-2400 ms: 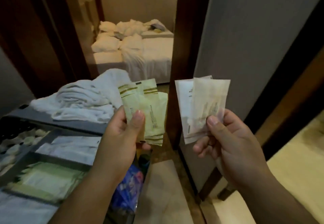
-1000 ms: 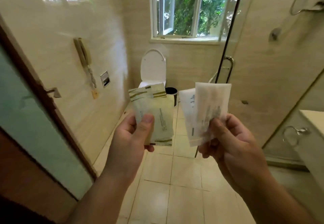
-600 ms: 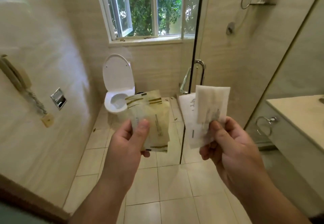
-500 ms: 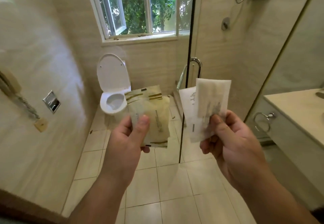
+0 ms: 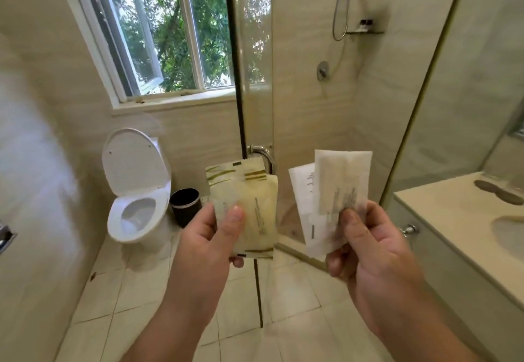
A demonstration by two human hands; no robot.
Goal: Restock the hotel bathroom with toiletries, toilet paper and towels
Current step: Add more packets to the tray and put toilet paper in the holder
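Now both hands hold sachets up at mid-frame.
Left hand pinches green packets; right hand pinches white packets; toilet centre left, counter right.

Two green-striped sachets — two white sachets — one toilet.
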